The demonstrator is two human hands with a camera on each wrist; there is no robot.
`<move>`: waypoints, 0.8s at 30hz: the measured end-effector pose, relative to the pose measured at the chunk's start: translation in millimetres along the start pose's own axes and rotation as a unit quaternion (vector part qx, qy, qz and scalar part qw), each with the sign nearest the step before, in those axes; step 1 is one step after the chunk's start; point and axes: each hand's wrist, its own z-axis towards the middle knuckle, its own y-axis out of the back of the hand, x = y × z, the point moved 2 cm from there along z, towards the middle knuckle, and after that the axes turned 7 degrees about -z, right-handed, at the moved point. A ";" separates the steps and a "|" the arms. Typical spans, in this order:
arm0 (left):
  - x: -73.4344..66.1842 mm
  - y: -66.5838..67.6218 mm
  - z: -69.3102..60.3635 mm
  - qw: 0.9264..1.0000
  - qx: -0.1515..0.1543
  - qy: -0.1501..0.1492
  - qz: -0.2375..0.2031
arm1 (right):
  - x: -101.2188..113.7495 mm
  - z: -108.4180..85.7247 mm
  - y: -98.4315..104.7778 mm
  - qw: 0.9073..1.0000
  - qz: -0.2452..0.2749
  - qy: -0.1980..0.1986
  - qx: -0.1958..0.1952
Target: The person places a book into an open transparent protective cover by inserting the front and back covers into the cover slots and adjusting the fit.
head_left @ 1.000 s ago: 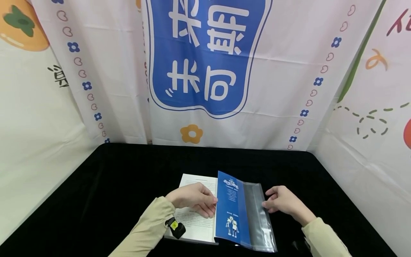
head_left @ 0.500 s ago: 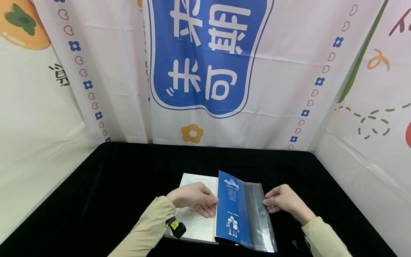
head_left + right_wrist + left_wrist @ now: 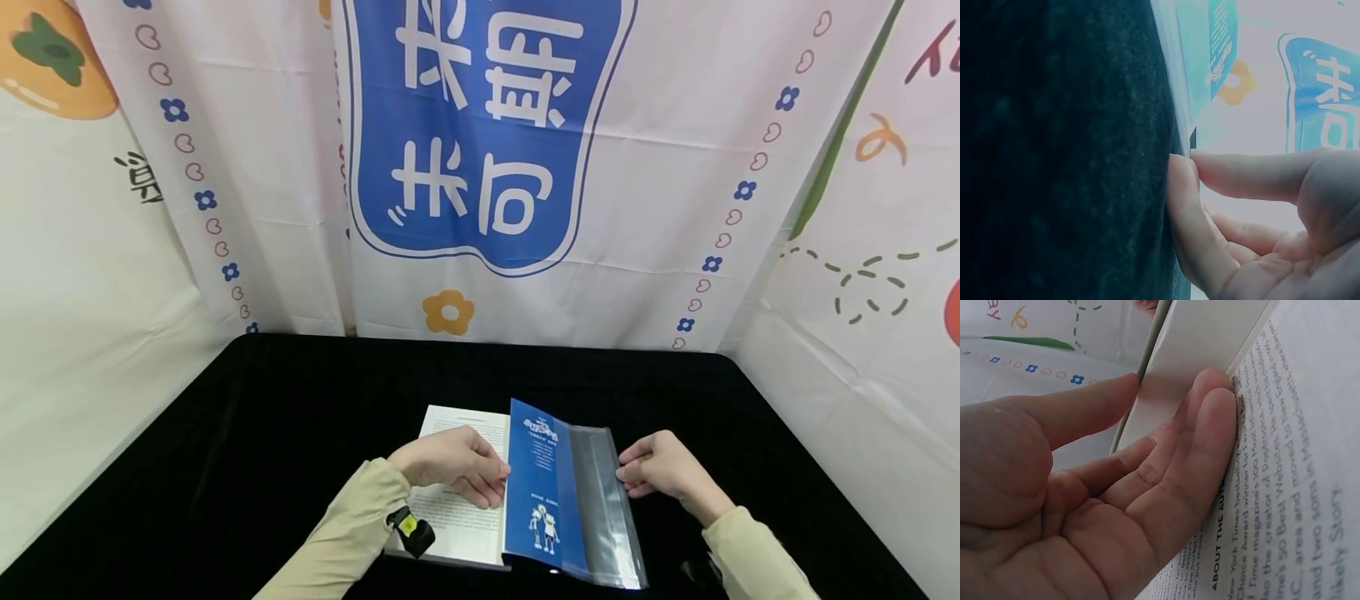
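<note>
An open book [image 3: 457, 537] lies on the black table, its blue cover [image 3: 525, 492] raised at the left edge over the right side. A clear plastic sleeve [image 3: 603, 500] extends from the cover to the right. My left hand [image 3: 453, 467] is over the printed page [image 3: 1291, 487]; its thumb touches the cover's edge, with the fingers [image 3: 1216, 419] between cover and page. My right hand [image 3: 667, 471] pinches the sleeve's outer edge between thumb and forefinger; in the right wrist view, those fingertips [image 3: 1182, 165] meet on the thin plastic edge.
Black cloth [image 3: 300, 433] covers the table around the book. White printed curtains [image 3: 645, 208] stand behind and at both sides. A dark strap with a yellow-green mark [image 3: 408, 527] is on the left wrist, and a dark object [image 3: 701, 573] sits near the right wrist.
The right thumb and forefinger have come together at the sleeve's edge, having been apart a second earlier. The left hand, book and cover have hardly moved.
</note>
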 end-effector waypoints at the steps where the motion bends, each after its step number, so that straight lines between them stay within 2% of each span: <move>1: 0.0 -0.2 -0.1 1.000 -0.001 0.000 0.000 | -0.2 0.0 -0.2 1.000 0.001 0.001 0.000; 24: -1.0 -2.4 -0.4 1.000 -0.014 -0.001 0.000 | -3.3 0.8 0.1 1.000 0.004 0.011 0.005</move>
